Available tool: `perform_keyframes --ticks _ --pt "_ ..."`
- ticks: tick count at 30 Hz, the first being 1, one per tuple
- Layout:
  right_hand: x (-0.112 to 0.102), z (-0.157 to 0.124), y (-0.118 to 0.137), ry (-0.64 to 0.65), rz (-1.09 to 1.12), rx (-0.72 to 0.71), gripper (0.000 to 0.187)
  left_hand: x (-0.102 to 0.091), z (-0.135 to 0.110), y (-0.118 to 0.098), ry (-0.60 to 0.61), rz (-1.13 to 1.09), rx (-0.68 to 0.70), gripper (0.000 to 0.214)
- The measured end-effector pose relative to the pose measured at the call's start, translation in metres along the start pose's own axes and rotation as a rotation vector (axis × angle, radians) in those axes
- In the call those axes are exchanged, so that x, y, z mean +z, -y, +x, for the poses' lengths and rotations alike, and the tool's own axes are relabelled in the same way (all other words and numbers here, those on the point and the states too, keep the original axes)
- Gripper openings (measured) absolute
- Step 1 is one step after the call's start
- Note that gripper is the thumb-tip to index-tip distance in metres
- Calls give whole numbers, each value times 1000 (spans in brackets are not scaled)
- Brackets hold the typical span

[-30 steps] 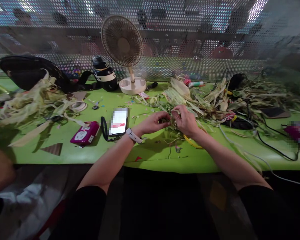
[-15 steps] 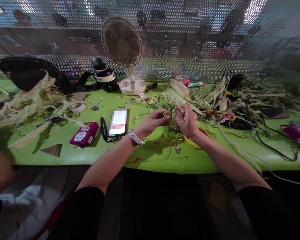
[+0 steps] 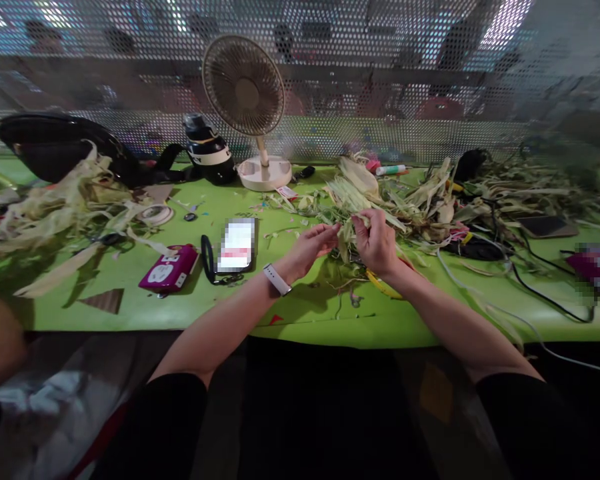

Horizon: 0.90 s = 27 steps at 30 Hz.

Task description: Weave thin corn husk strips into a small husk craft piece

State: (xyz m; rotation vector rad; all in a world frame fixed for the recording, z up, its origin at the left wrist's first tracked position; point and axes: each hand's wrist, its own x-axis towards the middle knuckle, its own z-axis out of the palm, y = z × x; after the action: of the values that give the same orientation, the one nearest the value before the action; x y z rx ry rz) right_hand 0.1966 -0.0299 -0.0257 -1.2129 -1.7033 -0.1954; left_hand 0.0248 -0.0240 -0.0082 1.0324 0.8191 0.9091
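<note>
My right hand pinches a bunched pale green corn husk between thumb and fingers. Just to its left is my left hand, with a white watch strap on the wrist. The left fingertips are drawn together at the husk's edge; whatever is between them is too small to make out. Both hands are raised over the green tabletop. Behind them lies a heap of corn husks, partly hidden by the right hand. A yellow-handled tool lies under the right wrist.
Left of my hands are a phone, a purple case, a tape roll and more husks. A fan and a black bottle stand behind. Cables run along the right. Another person's arm is at far left.
The curled strip at my left fingertips no longer shows, and that wrist has turned and shifted slightly right. The husk by my right hand now hangs in a wider bunch.
</note>
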Motion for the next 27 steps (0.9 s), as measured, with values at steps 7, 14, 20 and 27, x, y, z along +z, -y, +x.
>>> perform_keyframes --ticks 7,14,20,27 --pt "-3 0 -1 -9 16 -77 35 -7 3 -6 -121 405 394 35" --pt "-6 -1 2 -9 1 -240 33 -5 3 1 -13 279 224 18" --pt "-5 -1 4 -63 7 -259 27 -2 5 7 12 201 240 10" --pt "2 0 -1 -68 -11 -87 30 4 -5 3 -2 99 348 12"
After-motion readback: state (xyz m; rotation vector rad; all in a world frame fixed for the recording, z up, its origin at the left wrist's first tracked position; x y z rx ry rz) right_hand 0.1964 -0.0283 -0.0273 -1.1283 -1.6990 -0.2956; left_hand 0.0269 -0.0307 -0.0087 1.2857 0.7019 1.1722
